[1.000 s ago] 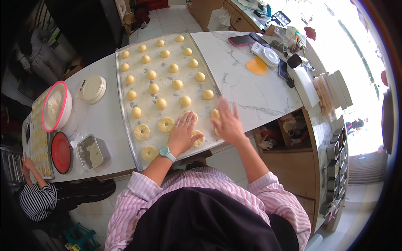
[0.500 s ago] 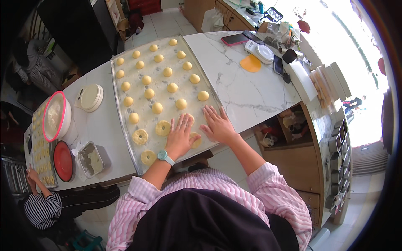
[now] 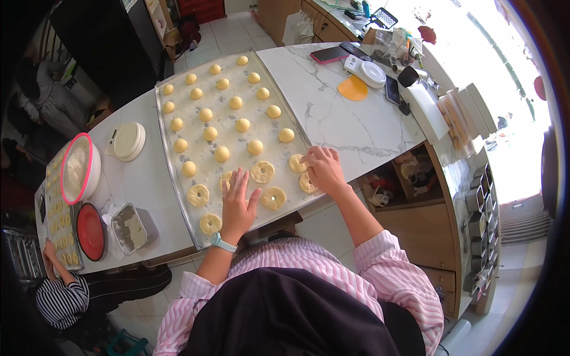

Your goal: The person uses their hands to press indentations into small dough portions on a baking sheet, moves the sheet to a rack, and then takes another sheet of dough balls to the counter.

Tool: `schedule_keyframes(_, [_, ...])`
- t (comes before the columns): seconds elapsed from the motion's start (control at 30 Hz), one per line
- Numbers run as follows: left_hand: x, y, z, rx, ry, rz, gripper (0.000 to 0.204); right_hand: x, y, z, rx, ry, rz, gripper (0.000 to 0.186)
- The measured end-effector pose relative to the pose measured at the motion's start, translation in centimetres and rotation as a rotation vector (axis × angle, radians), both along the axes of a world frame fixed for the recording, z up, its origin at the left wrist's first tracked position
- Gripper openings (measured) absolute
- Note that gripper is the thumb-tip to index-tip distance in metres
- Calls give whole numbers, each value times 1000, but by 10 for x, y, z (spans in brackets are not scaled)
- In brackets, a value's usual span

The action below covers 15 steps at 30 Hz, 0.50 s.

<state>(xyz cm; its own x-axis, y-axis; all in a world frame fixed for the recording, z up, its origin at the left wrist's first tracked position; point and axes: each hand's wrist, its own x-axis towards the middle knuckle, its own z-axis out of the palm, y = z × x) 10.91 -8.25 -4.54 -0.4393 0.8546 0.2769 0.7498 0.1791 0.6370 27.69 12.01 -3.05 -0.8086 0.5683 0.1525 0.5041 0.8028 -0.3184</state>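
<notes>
Evidently, the right hand (image 3: pixel 325 171) is bent at the knuckles, its fingers loosely curled and its fingertips at the edge of the upper right dough ring (image 3: pixel 295 163); whether they pinch or merely touch it, I cannot tell. Just below them, the lower right dough ring (image 3: pixel 307 183) is partly covered by the same hand. The left hand (image 3: pixel 237 207) is laid out nearly flat, fingers stretched and slightly spread, thumb held apart, gripping nothing visible. It partly hides a covered dough ring (image 3: pixel 225 178); contact is unclear.

Between the two sets of fingers lie the upper middle dough ring (image 3: pixel 262 172) and the lower middle dough ring (image 3: pixel 274 199). Beyond the fingertips, rows of round dough balls (image 3: pixel 255 147) reach to the far end of the floured baking tray (image 3: pixel 271 129). Right of the right fingers spreads the marble countertop (image 3: pixel 350 130); well left of the left fingers stands a rectangular metal container (image 3: pixel 148 224).

Uneven pressure from the right fingertips could thin or tear the ring's wall, or push it into the neighbour just below. A drop of the left palm could flatten the covered ring and close its hole; sticky dough might cling and drag.
</notes>
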Motion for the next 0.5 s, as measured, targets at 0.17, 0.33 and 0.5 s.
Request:
schedule_keyframes(0.17, [1, 0, 2, 26, -16, 0, 48, -5, -3, 1, 13, -127, 19, 22])
schedule_keyframes(0.33, [16, 17, 19, 152, -392, 22, 37, -5, -8, -8, 99, -219, 15, 23])
schedule_keyframes(0.5, [28, 45, 4, 80, -1412, 64, 28, -15, -10, -30, 176, -341, 46, 23])
